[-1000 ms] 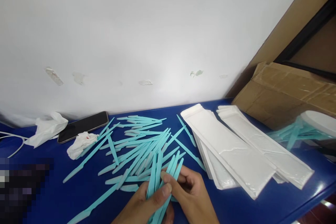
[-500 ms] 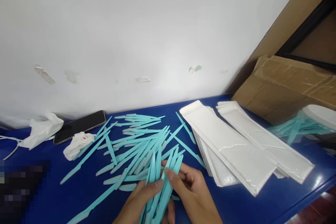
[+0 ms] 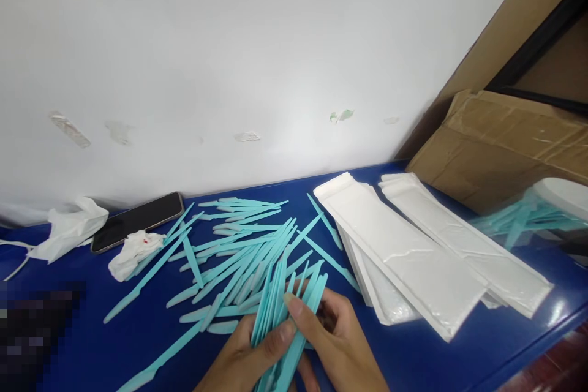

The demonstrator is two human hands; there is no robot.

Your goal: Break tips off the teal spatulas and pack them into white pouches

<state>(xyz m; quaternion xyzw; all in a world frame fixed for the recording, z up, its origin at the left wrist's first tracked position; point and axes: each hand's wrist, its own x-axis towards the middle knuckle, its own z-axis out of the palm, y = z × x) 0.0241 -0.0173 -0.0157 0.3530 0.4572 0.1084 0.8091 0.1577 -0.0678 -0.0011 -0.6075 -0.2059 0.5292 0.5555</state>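
Note:
Between both hands, a bundle of turquoise eyebrow razors (image 3: 272, 301) stands with its thin tapered handles pointing up and away. My left hand (image 3: 257, 349) is closed round the lower left of the bundle, its thumb lying across the front. My right hand (image 3: 337, 334) grips the right side, thumb pressed on the front and fingers partly hidden behind. Just beyond the hands, a loose heap of the same razors (image 3: 248, 257) lies on the blue table (image 3: 436, 358), pale caps mostly toward the left. One single razor (image 3: 160, 358) lies apart at the lower left.
White padded envelopes (image 3: 404, 251) lie in overlapping stacks on the right. Behind them stands a cardboard box (image 3: 509, 141), with a clear bag of razors (image 3: 523, 220) at far right. A phone (image 3: 138, 220) and crumpled tissues (image 3: 135, 254) are on the left, near the white wall (image 3: 275, 61).
The bundle's tips have shifted and spread between my hands, and my left thumb has moved slightly down and right. The view has turned slightly; the things on the table have stayed put.

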